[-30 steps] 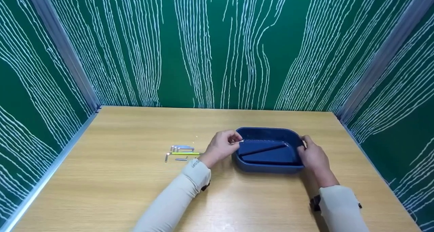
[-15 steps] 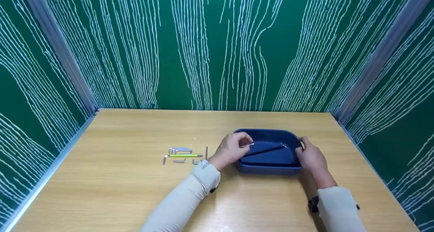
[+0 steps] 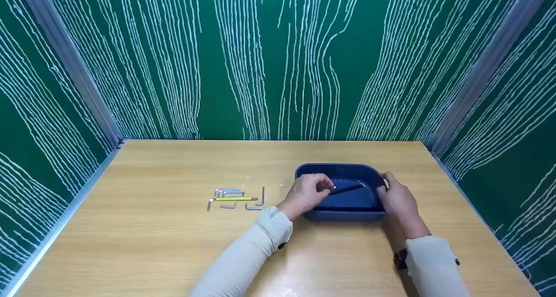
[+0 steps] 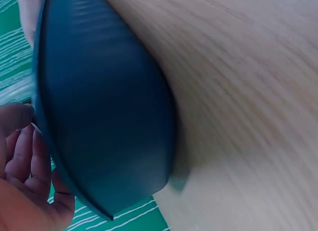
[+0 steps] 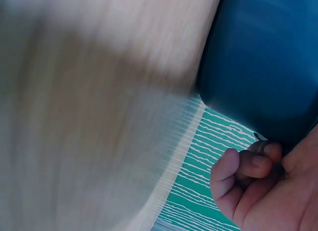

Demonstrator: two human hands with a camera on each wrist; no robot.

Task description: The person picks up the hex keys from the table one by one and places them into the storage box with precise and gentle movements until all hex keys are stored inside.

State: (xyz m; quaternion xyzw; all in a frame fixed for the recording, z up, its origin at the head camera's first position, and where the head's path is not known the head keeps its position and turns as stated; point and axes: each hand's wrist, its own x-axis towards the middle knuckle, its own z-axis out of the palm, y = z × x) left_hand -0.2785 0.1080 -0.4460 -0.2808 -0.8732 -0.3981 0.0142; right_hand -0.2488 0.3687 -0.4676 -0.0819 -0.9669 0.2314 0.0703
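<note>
A dark blue tray-like box (image 3: 343, 217) with rounded corners stands right of the table's middle. My left hand (image 3: 306, 195) is over its left side, pinching a thin, small metal hex key (image 3: 334, 187), mostly hidden by the fingers. In the left wrist view, thumb and fingers of that hand (image 4: 30, 176) meet at the box's rim. My right hand (image 3: 398, 201) grips the box's right end, thumb on the rim. The right wrist view has this hand (image 5: 268, 186) with curled fingers beside the blue wall (image 5: 258, 62). A dark strip (image 3: 351, 188) lies diagonally inside the box.
Left of the box, several loose hex keys lie on the wooden table (image 3: 152, 227): a long one with a yellow-green sleeve (image 3: 234, 199), an upright-pointing one (image 3: 263, 195), and smaller silver ones such as this L-shaped key (image 3: 253, 208). Green walls (image 3: 278, 62) with white lines surround the table.
My left hand has moved right, from the box's left rim to over its inside, still pinching the small hex key. The right hand keeps its grip on the box.
</note>
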